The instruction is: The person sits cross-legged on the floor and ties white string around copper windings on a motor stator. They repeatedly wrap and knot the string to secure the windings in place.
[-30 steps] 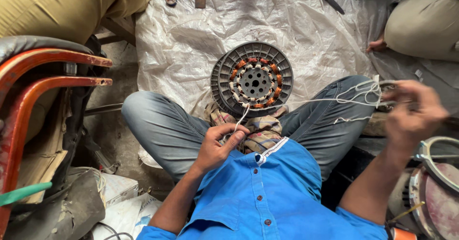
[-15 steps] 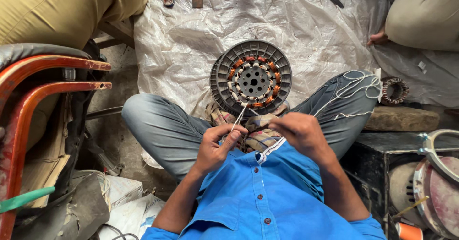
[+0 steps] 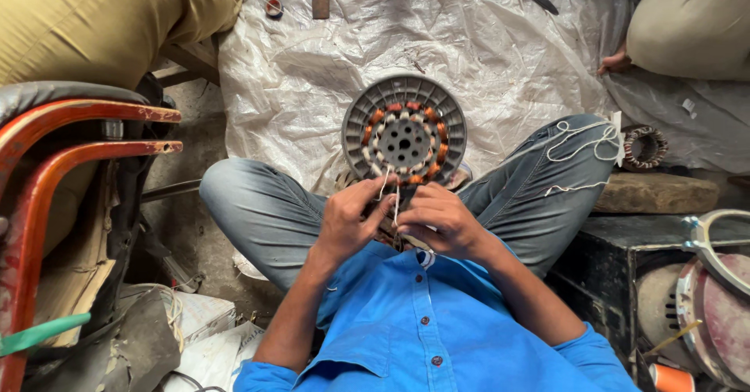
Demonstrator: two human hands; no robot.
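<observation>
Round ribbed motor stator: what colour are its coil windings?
Orange and white coil windings, seen in the head view.

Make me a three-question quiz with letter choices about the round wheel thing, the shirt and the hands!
1. Where is the round motor part? A on the chair. B on the white sheet between the knees. C in a box.
2. What colour is the shirt? A blue. B red. C green.
3. What do the left hand and right hand do? A rest flat on the floor. B pinch white string. C hold scissors.

Answers: B, it lies on the sheet before the crossed legs; A, the shirt is bright blue; B, both hands meet around the string.
</observation>
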